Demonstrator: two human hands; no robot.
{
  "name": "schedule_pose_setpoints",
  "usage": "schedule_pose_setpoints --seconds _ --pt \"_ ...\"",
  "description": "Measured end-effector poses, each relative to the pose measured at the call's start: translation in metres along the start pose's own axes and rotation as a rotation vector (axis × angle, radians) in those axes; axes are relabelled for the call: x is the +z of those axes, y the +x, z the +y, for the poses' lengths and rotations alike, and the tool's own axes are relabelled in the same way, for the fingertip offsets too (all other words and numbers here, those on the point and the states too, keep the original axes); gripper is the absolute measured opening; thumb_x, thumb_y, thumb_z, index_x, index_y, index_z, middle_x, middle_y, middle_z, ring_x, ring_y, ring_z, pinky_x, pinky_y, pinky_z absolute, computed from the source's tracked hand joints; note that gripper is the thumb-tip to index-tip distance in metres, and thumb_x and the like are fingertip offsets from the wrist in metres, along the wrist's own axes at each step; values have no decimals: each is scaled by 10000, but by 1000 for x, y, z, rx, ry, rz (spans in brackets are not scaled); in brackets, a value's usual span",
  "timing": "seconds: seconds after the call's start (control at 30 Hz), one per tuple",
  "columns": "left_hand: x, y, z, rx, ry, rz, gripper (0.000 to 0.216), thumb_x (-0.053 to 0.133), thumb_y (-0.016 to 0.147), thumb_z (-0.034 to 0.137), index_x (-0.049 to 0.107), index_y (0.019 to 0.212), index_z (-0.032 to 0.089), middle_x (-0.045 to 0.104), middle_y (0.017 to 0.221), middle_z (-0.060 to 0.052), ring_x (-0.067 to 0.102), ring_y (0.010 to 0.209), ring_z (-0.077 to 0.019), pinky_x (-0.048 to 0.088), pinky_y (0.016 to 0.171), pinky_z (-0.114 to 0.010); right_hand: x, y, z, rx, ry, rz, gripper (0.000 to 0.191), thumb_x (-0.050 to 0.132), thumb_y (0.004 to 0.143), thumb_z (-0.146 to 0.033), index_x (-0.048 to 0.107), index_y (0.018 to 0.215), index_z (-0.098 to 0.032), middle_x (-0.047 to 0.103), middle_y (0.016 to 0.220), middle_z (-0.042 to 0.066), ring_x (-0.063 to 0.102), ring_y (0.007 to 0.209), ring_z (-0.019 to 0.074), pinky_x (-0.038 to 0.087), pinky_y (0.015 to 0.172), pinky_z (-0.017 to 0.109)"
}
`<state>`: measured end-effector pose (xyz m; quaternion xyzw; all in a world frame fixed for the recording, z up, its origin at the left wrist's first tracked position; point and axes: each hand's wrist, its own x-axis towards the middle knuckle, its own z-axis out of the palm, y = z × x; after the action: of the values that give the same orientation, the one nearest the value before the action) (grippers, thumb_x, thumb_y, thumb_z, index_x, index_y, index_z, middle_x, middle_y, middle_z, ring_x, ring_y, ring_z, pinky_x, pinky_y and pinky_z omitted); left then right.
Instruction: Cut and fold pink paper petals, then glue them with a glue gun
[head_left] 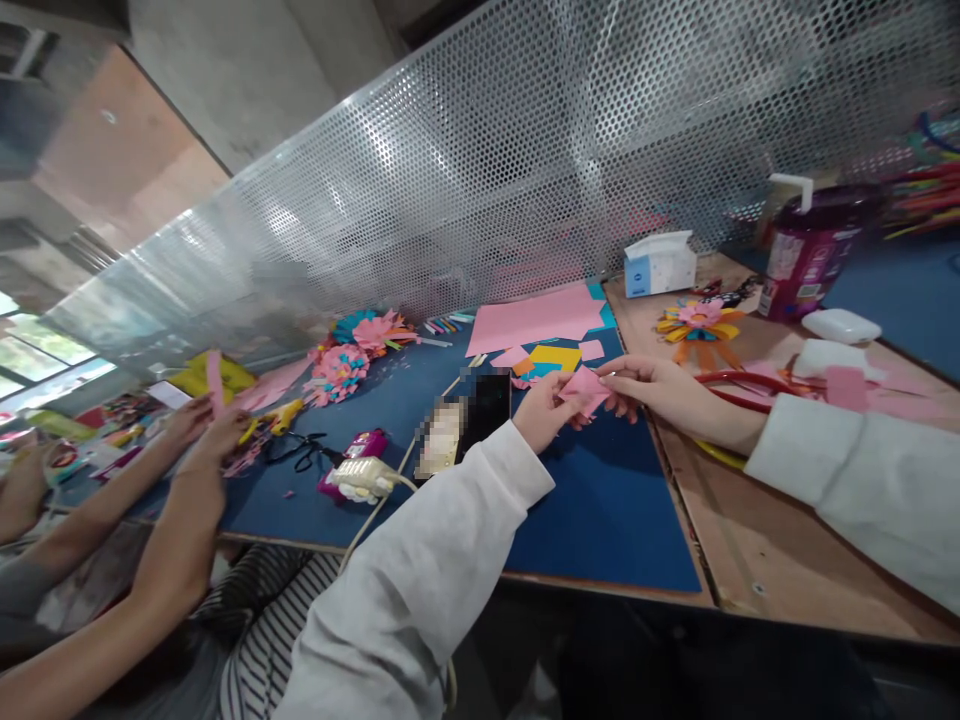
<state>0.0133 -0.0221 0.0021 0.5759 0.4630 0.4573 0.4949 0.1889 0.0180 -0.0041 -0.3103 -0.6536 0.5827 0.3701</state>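
Observation:
A small folded piece of pink paper (588, 391) is held between my two hands above the blue table mat (600, 520). My left hand (546, 412) pinches its left side, fingers curled round the edge. At the upper right edge, my right hand (651, 388) grips the same paper between thumb and fingers. Just behind lie a yellow paper piece (556, 359) and smaller pink and orange scraps. A large pink sheet (532, 322) rests further back. Left of my left hand is a black phone (487, 405). Red-handled scissors (739, 385) lie partly under my right forearm.
A perforated metal screen (480, 170) runs along the back. Paper flowers (341, 370) and a power strip (364, 478) are to the left, near a co-worker's hands (214, 430). On the right stand a purple drink cup (806, 255), a tissue pack (660, 265) and an orange paper flower (699, 325).

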Motion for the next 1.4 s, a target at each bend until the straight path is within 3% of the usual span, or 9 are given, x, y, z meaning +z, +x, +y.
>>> schedule_pose_setpoints --seconds 0.13,0.27,0.47,0.6,0.83,1.07,1.2,1.33,1.4 --pt "-1 1 0 41 1 53 500 801 545 305 531 934 146 649 853 -33 591 623 -100 480 561 -238 1 0 -1 -5 4 19 333 661 740 -390 601 943 -132 619 604 20 578 519 119 460 417 218" --pt "-5 2 0 92 -4 128 386 770 582 303 557 864 147 631 745 -1 566 631 -91 458 612 -237 2 0 0 -3 -17 11 266 626 769 -336 572 931 -133 646 662 47 598 554 127 475 423 214" --pt "-7 4 0 -12 -167 188 300 737 574 331 550 721 148 547 606 49 460 473 -48 373 482 -206 4 -6 -3 -199 -114 -21 512 577 782 -255 479 1283 -222 641 1001 66 632 733 146 545 502 245" --pt "-5 3 2 -94 -254 151 280 738 541 286 519 648 147 515 552 52 462 477 -49 373 478 -201 3 -8 -3 -259 -221 -54 352 575 786 -298 636 1127 -234 607 1150 65 615 831 156 573 610 280" --pt "-1 1 6 -91 -229 69 282 731 559 309 542 686 142 577 600 21 543 519 -82 407 484 -213 4 -7 -3 -241 -269 -1 288 644 743 -445 702 881 -199 633 1041 87 607 865 196 556 600 286" --pt "9 -26 11 265 104 237 188 578 769 353 508 867 208 563 586 36 524 441 -95 444 490 -245 5 -7 -5 -262 -232 91 536 537 822 -341 440 1340 -247 618 923 46 553 586 126 462 472 257" --pt "26 -58 14 507 401 -256 122 593 746 343 628 781 231 598 579 -18 567 525 -145 474 561 -281 33 -2 -4 -327 -514 -170 320 438 889 -279 645 1128 -232 657 857 65 606 776 195 502 731 368" --pt "46 -67 20 644 643 -872 108 646 692 279 670 587 285 647 625 -15 552 484 -122 408 435 -261 94 15 -4 -615 -849 -189 250 543 846 -253 717 1025 -242 561 1233 123 451 1180 307 365 976 517" --pt "53 -65 26 720 741 -1010 152 633 724 285 691 583 289 634 599 3 525 436 -91 375 385 -240 127 26 -6 -678 -948 -265 267 566 827 -233 718 1044 -264 434 1386 118 331 1291 342 299 1024 544"
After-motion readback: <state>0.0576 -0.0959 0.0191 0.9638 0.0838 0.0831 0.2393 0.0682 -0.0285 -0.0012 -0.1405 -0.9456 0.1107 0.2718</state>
